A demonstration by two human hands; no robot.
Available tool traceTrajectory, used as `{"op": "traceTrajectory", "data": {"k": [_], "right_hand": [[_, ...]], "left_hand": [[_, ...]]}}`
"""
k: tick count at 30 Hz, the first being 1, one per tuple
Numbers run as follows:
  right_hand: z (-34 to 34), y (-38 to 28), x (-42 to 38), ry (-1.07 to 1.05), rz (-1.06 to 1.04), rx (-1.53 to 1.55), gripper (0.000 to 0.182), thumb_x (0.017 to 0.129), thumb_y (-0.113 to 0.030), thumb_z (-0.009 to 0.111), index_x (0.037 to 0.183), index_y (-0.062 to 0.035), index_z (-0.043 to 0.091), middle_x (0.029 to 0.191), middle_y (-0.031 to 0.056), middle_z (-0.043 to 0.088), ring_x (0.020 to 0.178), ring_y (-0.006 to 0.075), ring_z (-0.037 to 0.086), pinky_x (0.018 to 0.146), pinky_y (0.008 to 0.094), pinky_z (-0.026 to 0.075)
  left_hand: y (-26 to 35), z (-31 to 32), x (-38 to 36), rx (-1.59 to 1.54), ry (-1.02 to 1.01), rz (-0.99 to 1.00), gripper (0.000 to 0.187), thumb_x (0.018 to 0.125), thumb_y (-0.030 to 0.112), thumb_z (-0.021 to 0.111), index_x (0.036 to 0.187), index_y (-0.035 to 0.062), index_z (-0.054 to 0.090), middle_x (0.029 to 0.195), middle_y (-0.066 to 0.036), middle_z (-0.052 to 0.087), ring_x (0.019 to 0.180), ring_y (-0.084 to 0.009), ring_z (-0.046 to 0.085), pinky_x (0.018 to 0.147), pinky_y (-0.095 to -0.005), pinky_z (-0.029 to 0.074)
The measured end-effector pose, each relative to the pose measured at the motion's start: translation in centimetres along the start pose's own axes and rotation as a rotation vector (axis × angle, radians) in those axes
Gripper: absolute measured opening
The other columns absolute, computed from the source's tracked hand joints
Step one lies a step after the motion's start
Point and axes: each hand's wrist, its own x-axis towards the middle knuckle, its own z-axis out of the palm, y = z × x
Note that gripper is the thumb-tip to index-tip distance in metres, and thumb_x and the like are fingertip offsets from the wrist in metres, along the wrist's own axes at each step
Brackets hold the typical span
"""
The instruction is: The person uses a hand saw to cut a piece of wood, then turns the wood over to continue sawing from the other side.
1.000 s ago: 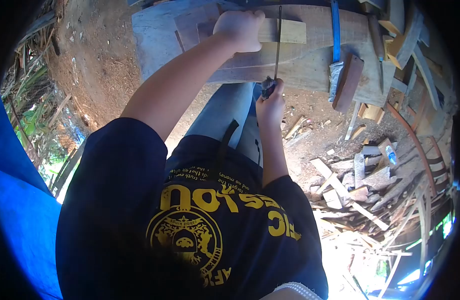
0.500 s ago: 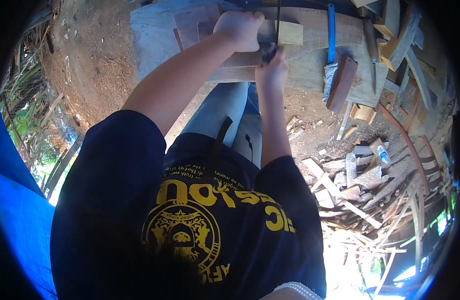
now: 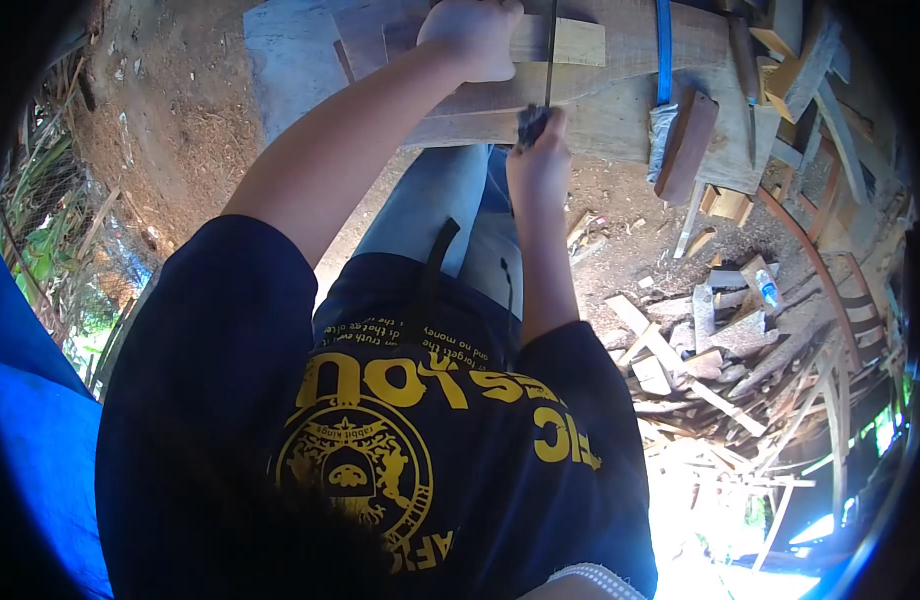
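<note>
My right hand [image 3: 540, 165] is closed round the dark handle of a handsaw [image 3: 551, 60], whose narrow blade appears edge-on and runs away from me. Beneath the blade lies a small pale wood piece [image 3: 577, 43], across a larger curved board [image 3: 630, 75]. To the left of the blade, my left hand [image 3: 470, 40] is closed and presses down on the wood piece; its fingertips are mostly hidden at the top edge.
A blue-bladed tool [image 3: 664, 50] with a wrapped handle and a brown wood block [image 3: 687, 150] lie right on the bench. Stacked offcuts [image 3: 800, 60] stand beyond. Scrap wood [image 3: 720, 350] covers the ground at right. A blue sheet [image 3: 40, 430] hangs at left.
My right hand has drawn the saw back toward my body, and more of the blade shows. My left hand stays on the wood. The whole view has shifted slightly.
</note>
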Motion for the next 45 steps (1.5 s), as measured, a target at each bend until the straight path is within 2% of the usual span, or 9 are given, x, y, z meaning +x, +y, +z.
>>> {"op": "traceTrajectory", "data": {"k": [2, 8, 9, 11, 23, 27, 35, 38, 45], "right_hand": [[-0.1, 1.3, -1.9, -0.069, 0.068, -0.027, 0.054, 0.08, -0.005, 0.063, 0.126, -0.0082, 0.036, 0.091, 0.0273, 0.066, 0.088, 0.0461, 0.065, 0.071, 0.0523, 0.053], [-1.1, 0.6, -2.6, -0.094, 0.103, -0.021, 0.055, 0.079, -0.006, 0.063, 0.127, -0.01, 0.038, 0.091, 0.0259, 0.067, 0.087, 0.0452, 0.065, 0.07, 0.052, 0.053], [-0.5, 1.1, -2.4, -0.096, 0.102, -0.024, 0.055, 0.079, -0.006, 0.063, 0.127, -0.01, 0.038, 0.091, 0.0259, 0.067, 0.087, 0.0452, 0.065, 0.07, 0.052, 0.053], [1.4, 2.6, -1.6, 0.03, -0.054, 0.073, 0.052, 0.081, -0.004, 0.062, 0.125, -0.011, 0.037, 0.086, 0.025, 0.067, 0.082, 0.0436, 0.067, 0.067, 0.0524, 0.054], [2.6, 2.7, -1.7, 0.13, -0.068, 0.133, 0.05, 0.081, -0.004, 0.059, 0.126, -0.0086, 0.036, 0.085, 0.0255, 0.067, 0.081, 0.0451, 0.066, 0.066, 0.0511, 0.054], [2.7, 2.2, -1.7, 0.087, 0.01, 0.138, 0.05, 0.081, -0.005, 0.059, 0.126, -0.0081, 0.036, 0.086, 0.0262, 0.066, 0.082, 0.0452, 0.066, 0.067, 0.0514, 0.054], [0.0, 2.1, -2.0, 0.028, -0.039, 0.048, 0.05, 0.082, -0.004, 0.059, 0.126, -0.0101, 0.036, 0.087, 0.0253, 0.067, 0.083, 0.0444, 0.066, 0.066, 0.0515, 0.054], [0.1, 2.5, -1.8, 0.025, -0.061, 0.052, 0.05, 0.082, -0.004, 0.059, 0.126, -0.0109, 0.037, 0.087, 0.0247, 0.067, 0.083, 0.0439, 0.066, 0.067, 0.0515, 0.053], [1.6, 3.3, -1.4, 0.026, -0.074, 0.094, 0.051, 0.081, -0.005, 0.061, 0.126, -0.0115, 0.037, 0.086, 0.0229, 0.068, 0.083, 0.043, 0.066, 0.067, 0.0514, 0.053]], "left_hand": [[-0.1, 0.0, 0.1, 0.016, -0.035, -0.002, 0.045, 0.062, 0.019, 0.068, 0.103, 0.0011, 0.057, 0.097, -0.019, 0.068, 0.09, -0.0317, 0.068, 0.077, -0.0413, 0.056], [-0.3, 0.3, -0.1, 0.011, 0.014, 0.016, 0.047, 0.062, 0.021, 0.07, 0.103, 0.0016, 0.058, 0.097, -0.019, 0.068, 0.089, -0.0315, 0.069, 0.077, -0.0413, 0.056], [-0.3, 0.2, -0.1, 0.009, 0.014, 0.013, 0.047, 0.062, 0.021, 0.07, 0.103, 0.0016, 0.058, 0.097, -0.019, 0.068, 0.089, -0.0315, 0.069, 0.077, -0.0413, 0.056], [-0.1, 0.0, -0.2, 0.008, -0.009, 0.001, 0.046, 0.062, 0.02, 0.07, 0.102, 0.0016, 0.058, 0.096, -0.019, 0.068, 0.089, -0.0314, 0.068, 0.077, -0.0411, 0.056], [-0.4, 0.2, -0.3, -0.015, -0.013, 0.009, 0.046, 0.062, 0.019, 0.068, 0.103, 0.0012, 0.059, 0.096, -0.02, 0.068, 0.089, -0.0318, 0.069, 0.076, -0.0419, 0.056], [-0.5, 0.3, -0.2, -0.025, -0.013, 0.001, 0.046, 0.062, 0.019, 0.068, 0.104, 0.0018, 0.059, 0.097, -0.02, 0.068, 0.089, -0.0318, 0.069, 0.076, -0.0422, 0.056], [-0.4, 0.1, -0.3, -0.024, -0.029, 0.01, 0.046, 0.062, 0.018, 0.068, 0.104, 0.0009, 0.059, 0.098, -0.02, 0.068, 0.091, -0.0318, 0.068, 0.078, -0.0413, 0.055], [-0.5, 0.6, -0.3, -0.013, 0.032, 0.027, 0.046, 0.062, 0.018, 0.067, 0.105, 0.0007, 0.059, 0.098, -0.02, 0.068, 0.091, -0.0321, 0.068, 0.077, -0.0419, 0.055], [-0.2, 0.3, -0.3, 0.01, -0.028, -0.005, 0.048, 0.063, 0.019, 0.067, 0.106, 0.0007, 0.058, 0.097, -0.02, 0.068, 0.089, -0.0325, 0.068, 0.076, -0.0424, 0.055]]}}
